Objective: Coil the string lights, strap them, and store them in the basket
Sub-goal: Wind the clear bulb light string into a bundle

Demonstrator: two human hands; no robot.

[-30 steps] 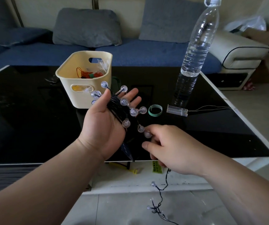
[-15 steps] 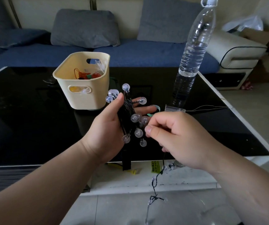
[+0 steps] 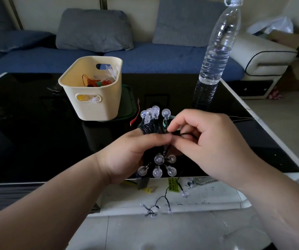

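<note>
Both hands (image 3: 163, 147) grip the string lights (image 3: 152, 129).

Both bare forearms reach in over the near edge of the worktop (image 3: 36, 141), the left grip (image 3: 127, 156) curled around a bundle of string lights (image 3: 151, 126), thumb laid across it, the right grip (image 3: 204, 141) just beside, fingers curled, pinching a strand.
</note>
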